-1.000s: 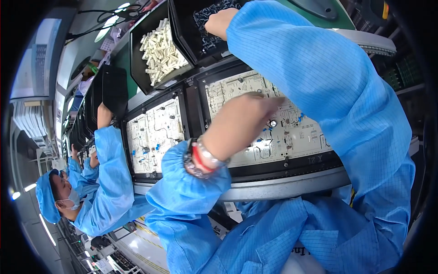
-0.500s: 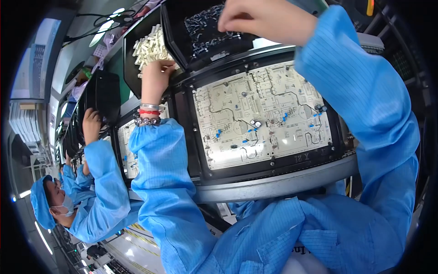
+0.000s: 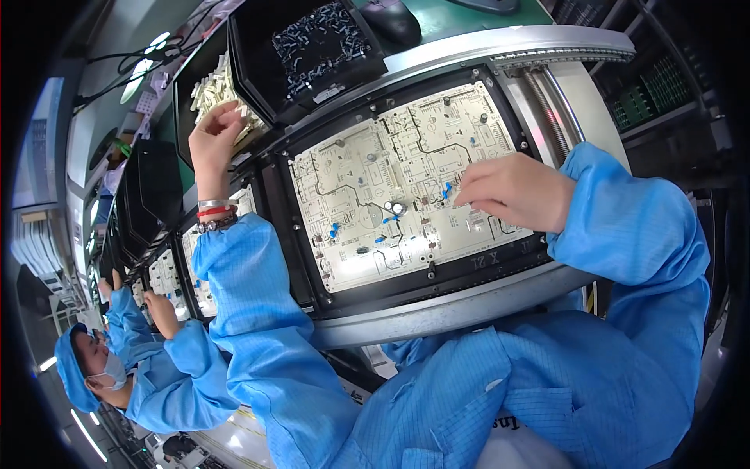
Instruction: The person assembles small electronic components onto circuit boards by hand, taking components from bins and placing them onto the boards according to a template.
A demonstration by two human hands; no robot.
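My right hand [image 3: 516, 191] is closed in a pinch low over the right part of a pale circuit board [image 3: 465, 227], beside some small blue components [image 3: 447, 190]. Whatever its fingertips hold is too small or hidden to make out. My left hand [image 3: 215, 148] is raised at the near edge of a black bin heaped with small white parts [image 3: 215, 87], its fingers curled together. I cannot see what is between them. The board lies in a black frame [image 3: 414, 285] and carries scattered small components, including round capacitors [image 3: 397, 209].
Behind the board stands a black bin of small dark parts [image 3: 320, 47], with a black computer mouse [image 3: 394, 22] to its right. A metal rail [image 3: 437, 313] runs along the near side. At left, a co-worker in blue [image 3: 172, 383] works over further boards [image 3: 166, 277].
My right hand has come down from the dark-parts bin to the board. My left hand has drawn back slightly from among the white parts. The co-worker's hand has lowered from a black bin.
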